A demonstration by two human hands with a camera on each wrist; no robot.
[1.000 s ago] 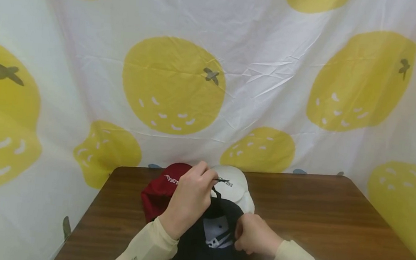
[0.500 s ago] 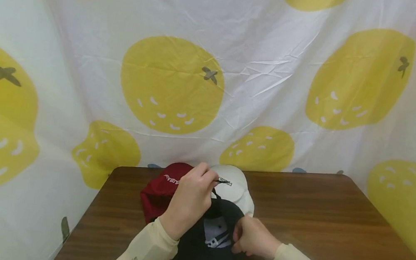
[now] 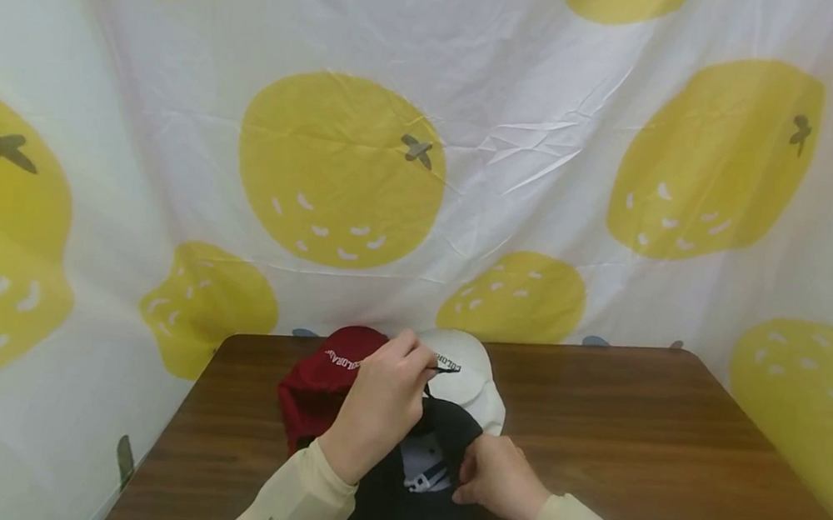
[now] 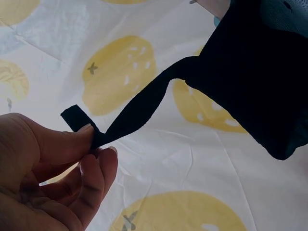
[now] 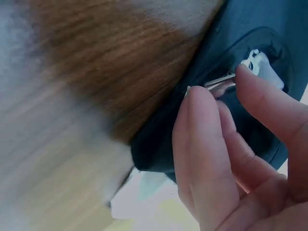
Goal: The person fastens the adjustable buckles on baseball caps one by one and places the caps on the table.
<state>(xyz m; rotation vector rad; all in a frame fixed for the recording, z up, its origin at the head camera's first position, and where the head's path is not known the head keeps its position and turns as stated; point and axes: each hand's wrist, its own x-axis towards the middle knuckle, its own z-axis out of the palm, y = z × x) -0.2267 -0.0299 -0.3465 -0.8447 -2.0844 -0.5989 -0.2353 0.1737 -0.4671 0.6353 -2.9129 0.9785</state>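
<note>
A black cap (image 3: 407, 519) stands at the near middle of the table, its opening facing up toward me with a pale grey patch inside. My left hand (image 3: 382, 403), above the cap, pinches the tip of its black strap (image 4: 139, 103) between thumb and fingers. The strap runs slack and twisted to the cap in the left wrist view. My right hand (image 3: 504, 479) grips the cap's right edge with curled fingers and thumb. Its thumb lies by a silver metal buckle (image 5: 251, 61) in the right wrist view. The fingers partly hide the opening.
A dark red cap (image 3: 318, 380) with lettering stands behind on the left, partly hidden by my left hand. Beside it is a white cap (image 3: 472, 383), close behind the black one. The brown wooden table (image 3: 639, 449) backs onto a hanging lemon-print cloth (image 3: 523, 94).
My right hand has shifted slightly left with the cap's edge, and the opening looks narrower. My left hand keeps its pinch on the strap, nearly still.
</note>
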